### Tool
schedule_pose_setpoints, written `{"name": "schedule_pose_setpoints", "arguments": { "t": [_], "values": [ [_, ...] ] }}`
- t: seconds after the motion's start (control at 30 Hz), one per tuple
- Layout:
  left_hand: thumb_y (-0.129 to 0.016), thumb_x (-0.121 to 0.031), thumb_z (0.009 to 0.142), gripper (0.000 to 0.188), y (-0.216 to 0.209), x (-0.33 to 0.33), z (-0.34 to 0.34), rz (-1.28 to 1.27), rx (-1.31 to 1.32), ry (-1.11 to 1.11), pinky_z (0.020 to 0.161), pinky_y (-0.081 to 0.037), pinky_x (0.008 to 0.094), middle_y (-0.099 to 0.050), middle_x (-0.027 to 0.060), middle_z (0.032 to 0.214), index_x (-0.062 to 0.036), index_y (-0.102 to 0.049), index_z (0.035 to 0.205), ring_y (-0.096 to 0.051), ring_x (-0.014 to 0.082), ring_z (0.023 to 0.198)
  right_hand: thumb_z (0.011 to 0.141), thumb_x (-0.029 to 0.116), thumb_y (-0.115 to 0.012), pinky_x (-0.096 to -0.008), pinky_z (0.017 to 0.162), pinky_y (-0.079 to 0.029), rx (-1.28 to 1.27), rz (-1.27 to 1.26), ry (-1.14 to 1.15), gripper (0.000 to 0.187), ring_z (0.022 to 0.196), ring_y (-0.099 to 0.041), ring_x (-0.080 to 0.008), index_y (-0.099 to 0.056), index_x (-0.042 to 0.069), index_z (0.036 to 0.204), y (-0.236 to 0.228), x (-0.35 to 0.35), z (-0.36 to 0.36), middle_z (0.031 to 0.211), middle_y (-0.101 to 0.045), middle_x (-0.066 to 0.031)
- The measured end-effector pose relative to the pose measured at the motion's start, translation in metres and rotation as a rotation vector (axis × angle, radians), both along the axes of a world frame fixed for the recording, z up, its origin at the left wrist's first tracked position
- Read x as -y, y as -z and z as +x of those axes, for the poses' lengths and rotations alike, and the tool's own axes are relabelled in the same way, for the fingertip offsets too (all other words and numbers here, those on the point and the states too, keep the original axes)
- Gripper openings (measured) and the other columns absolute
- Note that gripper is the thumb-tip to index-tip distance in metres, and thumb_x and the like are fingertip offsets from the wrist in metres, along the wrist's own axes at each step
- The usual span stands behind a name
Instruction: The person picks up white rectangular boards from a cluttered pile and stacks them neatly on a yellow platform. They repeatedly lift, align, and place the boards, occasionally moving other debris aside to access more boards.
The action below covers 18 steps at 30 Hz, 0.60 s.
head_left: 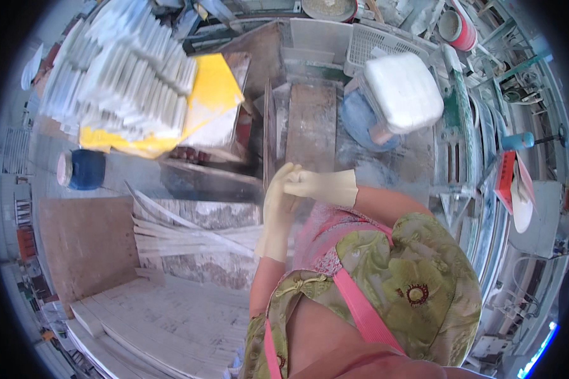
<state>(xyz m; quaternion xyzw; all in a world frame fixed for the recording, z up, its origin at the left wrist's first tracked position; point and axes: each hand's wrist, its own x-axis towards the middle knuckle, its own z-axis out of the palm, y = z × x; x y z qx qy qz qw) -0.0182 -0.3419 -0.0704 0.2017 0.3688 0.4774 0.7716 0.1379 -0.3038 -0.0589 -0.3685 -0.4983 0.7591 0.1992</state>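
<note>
Both of my hands wear cream rubber gloves and meet in front of my body. My left hand (277,201) points away from me, its fingers mostly stretched out. From the right, my right hand (305,182) reaches across, and its fingers close on the left glove around the palm and finger area. Where the two gloves overlap, some fingertips are hidden. No tool shows in either hand. Just beyond the hands lies a worn brown board (311,126). Over my patterned green clothing runs a pink apron strap (363,309).
Stacked pale slabs (136,76) stand on a yellow sheet (212,88) at the far left. A blue drum (87,169) sits below them. Long pale strips (189,237) lie left of me. A white padded stool (403,93) and white crate (379,47) stand at the far right, beside green metal framing (456,114).
</note>
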Motion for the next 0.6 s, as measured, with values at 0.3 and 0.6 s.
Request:
{"name": "schedule_pose_setpoints", "arguments": {
  "t": [0.3, 0.6],
  "values": [
    [-0.048, -0.042, 0.108, 0.059, 0.021, -0.194, 0.080, 0.003, -0.468, -0.130, 0.116, -0.043, 0.0413, -0.059, 0.0226, 0.143, 0.0033, -0.049, 0.147, -0.058, 0.0314, 0.134, 0.105, 0.034, -0.062, -0.0306, 0.088, -0.056, -0.065, 0.112, 0.413, 0.039, 0.099, -0.070, -0.0124, -0.073, -0.002, 0.114, 0.086, -0.233, 0.209, 0.104, -0.076, -0.0057],
    [-0.051, -0.042, 0.108, 0.056, -0.018, -0.355, 0.159, 0.078, -0.552, 0.004, 0.111, -0.049, 0.0396, -0.066, 0.0210, 0.134, 0.0026, -0.054, 0.143, -0.065, 0.0287, 0.124, 0.086, 0.050, -0.076, -0.0429, 0.108, -0.046, 0.964, 0.788, 0.758, 0.076, 0.129, -0.058, -0.0387, -0.055, 0.005, 0.144, 0.082, -0.483, 0.396, 0.141, -0.060, -0.0230]
  ]
}}
